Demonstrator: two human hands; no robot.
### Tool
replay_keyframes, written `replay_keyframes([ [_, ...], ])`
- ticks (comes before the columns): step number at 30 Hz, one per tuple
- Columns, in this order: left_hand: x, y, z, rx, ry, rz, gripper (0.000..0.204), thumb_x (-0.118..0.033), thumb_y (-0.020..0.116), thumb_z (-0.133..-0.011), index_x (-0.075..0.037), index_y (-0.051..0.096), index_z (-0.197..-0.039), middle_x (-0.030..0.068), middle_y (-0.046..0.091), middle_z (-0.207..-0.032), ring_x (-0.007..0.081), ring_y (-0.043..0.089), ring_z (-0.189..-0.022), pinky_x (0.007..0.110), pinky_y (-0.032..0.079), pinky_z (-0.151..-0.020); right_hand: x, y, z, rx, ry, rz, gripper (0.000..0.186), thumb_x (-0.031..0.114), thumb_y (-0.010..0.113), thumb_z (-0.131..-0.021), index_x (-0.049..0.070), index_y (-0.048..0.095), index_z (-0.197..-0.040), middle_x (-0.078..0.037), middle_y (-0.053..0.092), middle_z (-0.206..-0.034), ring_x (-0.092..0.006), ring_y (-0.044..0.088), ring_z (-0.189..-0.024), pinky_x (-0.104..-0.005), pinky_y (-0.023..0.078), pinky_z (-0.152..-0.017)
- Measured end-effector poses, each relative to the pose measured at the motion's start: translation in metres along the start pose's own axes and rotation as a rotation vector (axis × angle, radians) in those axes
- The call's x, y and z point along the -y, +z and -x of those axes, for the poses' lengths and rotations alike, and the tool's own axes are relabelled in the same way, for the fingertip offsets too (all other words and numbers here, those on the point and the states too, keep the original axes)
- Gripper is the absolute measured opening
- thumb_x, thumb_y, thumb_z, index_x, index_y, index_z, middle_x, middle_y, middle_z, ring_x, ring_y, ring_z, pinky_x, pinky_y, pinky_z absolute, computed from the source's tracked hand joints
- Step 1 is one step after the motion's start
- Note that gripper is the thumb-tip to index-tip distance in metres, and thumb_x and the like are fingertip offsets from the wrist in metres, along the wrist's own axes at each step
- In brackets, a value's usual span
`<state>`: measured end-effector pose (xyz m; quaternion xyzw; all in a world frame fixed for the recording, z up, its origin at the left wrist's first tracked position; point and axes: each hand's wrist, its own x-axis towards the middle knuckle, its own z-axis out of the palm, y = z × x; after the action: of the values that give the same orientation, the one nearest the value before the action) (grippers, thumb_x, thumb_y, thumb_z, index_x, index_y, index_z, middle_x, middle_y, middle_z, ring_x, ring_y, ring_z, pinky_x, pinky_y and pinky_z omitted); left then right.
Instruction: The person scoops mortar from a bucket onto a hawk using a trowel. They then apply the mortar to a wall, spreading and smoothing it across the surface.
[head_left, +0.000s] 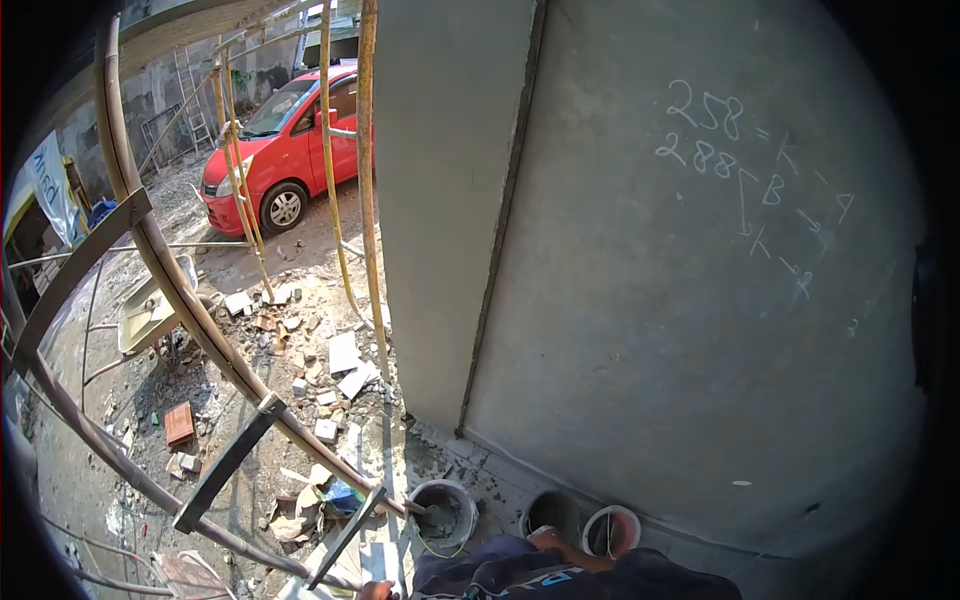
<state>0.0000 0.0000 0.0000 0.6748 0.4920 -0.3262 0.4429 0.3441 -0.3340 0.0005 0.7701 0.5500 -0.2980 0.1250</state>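
At the bottom edge of the view, the person's right hand reaches toward two round containers standing on the ledge at the foot of the grey plastered wall. It lies just beside the dark bucket and near the white-rimmed bowl with a reddish inside; only part of the hand shows above a dark blue sleeve, so whether the fingers are spread or closed on anything cannot be told. The left hand peeks in at the lower edge near a grey metal bar; it is mostly cut off, and its grip cannot be told either.

Left of the dark bucket stands a grey bucket smeared with cement, a tool resting across its rim. Curved scaffold pipes sweep across the left half. Far below them lies rubble-strewn ground with broken tiles, a reddish brick and a pale basin. A red car is parked beyond, behind yellowish poles. Chalk marks are scrawled on the upper right of the wall.
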Motion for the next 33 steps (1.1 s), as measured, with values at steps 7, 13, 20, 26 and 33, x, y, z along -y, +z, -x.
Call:
replay_keyframes([
  [7, 0.054, 0.053, 0.026, -0.115, 0.245, 0.252, 0.033, -0.027, 0.061, -0.088, 0.006, 0.064, -0.088, 0.0111, 0.063, -0.067, 0.0196, 0.056, -0.057, 0.039, 0.041, -0.054, 0.029, -0.029, 0.026, -0.080, 0.154, -0.298, 0.026, 0.025, 0.050, -0.086, 0.007, 0.068, -0.090, -0.013, 0.068, -0.094, -0.0304, 0.066, -0.093, -0.0418, 0.050, -0.085],
  [13, 0.100, 0.091, -0.023, -0.166, -0.051, 0.553, 0.047, -0.032, 0.073, -0.077, 0.010, 0.066, -0.098, 0.0175, 0.070, -0.092, 0.0281, 0.066, -0.079, 0.040, 0.050, -0.072, 0.039, -0.026, 0.027, -0.060, 0.058, -0.132, 0.029, 0.025, 0.046, -0.091, 0.007, 0.069, -0.097, -0.013, 0.068, -0.097, -0.0299, 0.064, -0.097, -0.0435, 0.050, -0.086],
  [20, 0.104, 0.096, 0.017, -0.159, -0.107, 0.529, 0.036, -0.024, 0.071, -0.073, 0.010, 0.063, -0.079, 0.0174, 0.065, -0.073, 0.0253, 0.062, -0.067, 0.040, 0.048, -0.061, 0.059, -0.051, 0.043, -0.050, 0.258, -0.447, 0.031, 0.028, 0.047, -0.092, 0.007, 0.068, -0.100, -0.013, 0.066, -0.108, -0.0308, 0.061, -0.103, -0.0409, 0.046, -0.094],
  [26, 0.110, 0.120, 0.059, -0.103, -0.209, 0.547, 0.035, -0.028, 0.070, -0.077, 0.004, 0.063, -0.091, 0.0163, 0.065, -0.077, 0.0253, 0.064, -0.068, 0.039, 0.050, -0.061, 0.050, -0.033, 0.042, 0.014, 0.597, -0.867, 0.037, 0.037, 0.058, -0.085, 0.006, 0.067, -0.104, -0.018, 0.064, -0.112, -0.0347, 0.059, -0.109, -0.0402, 0.045, -0.091],
  [33, 0.101, 0.167, 0.102, -0.157, -0.317, 0.548, 0.029, -0.022, 0.068, -0.082, 0.002, 0.062, -0.097, 0.0104, 0.063, -0.075, 0.0191, 0.060, -0.063, 0.035, 0.048, -0.057, 0.044, 0.007, 0.000, 0.165, 0.584, -0.909, 0.033, 0.034, 0.059, -0.085, 0.006, 0.067, -0.101, -0.018, 0.066, -0.107, -0.0340, 0.060, -0.106, -0.0388, 0.046, -0.090],
])
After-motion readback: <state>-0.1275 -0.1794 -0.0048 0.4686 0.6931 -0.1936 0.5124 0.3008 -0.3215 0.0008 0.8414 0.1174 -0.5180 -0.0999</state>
